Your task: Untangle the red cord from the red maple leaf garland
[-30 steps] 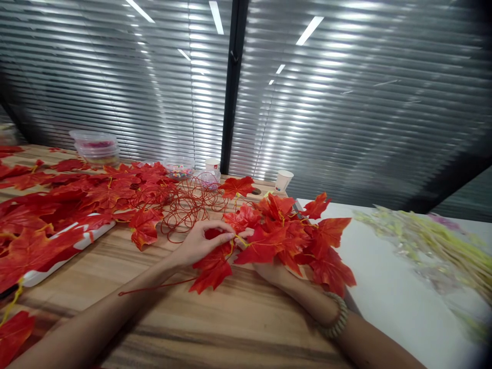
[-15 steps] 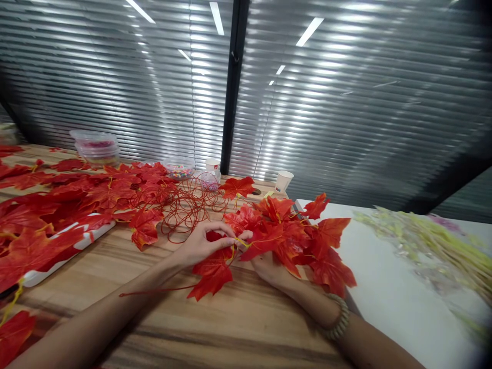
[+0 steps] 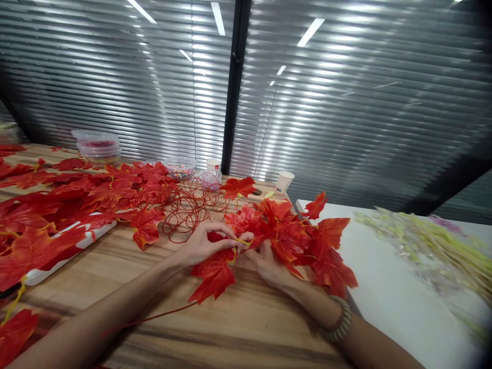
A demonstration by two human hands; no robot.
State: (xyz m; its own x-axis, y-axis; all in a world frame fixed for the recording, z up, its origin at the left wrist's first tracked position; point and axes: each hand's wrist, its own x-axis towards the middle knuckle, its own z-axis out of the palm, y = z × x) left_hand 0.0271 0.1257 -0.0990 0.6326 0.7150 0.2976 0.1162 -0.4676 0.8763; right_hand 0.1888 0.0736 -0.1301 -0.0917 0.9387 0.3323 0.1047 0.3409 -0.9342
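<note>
Thumb and fingers of my left hand (image 3: 205, 243) pinch the yellow stem (image 3: 243, 241) of an artificial maple leaf. My right hand (image 3: 265, 262) meets it from the right, its fingertips closed at the same stem and partly hidden by red leaves. Below the fingers hangs a red maple leaf (image 3: 215, 277). A bunch of red-orange maple leaves (image 3: 294, 238) lies behind and right of my right hand. From under the hanging leaf a thin red cord (image 3: 169, 313) runs left across my left forearm.
A tangle of red cord (image 3: 192, 207) lies beyond my left hand. Loose maple leaves (image 3: 107, 195) cover the left side, partly over a white tray (image 3: 96, 241). Plastic tubs (image 3: 98, 148) and a paper cup (image 3: 284, 181) stand at the back. Yellow stems (image 3: 442, 246) lie on a white surface at right.
The leaf that covered my right fingers has turned aside, so more of my right hand shows. The loose cord end has dropped lower on the left. My left hand has hardly moved.
</note>
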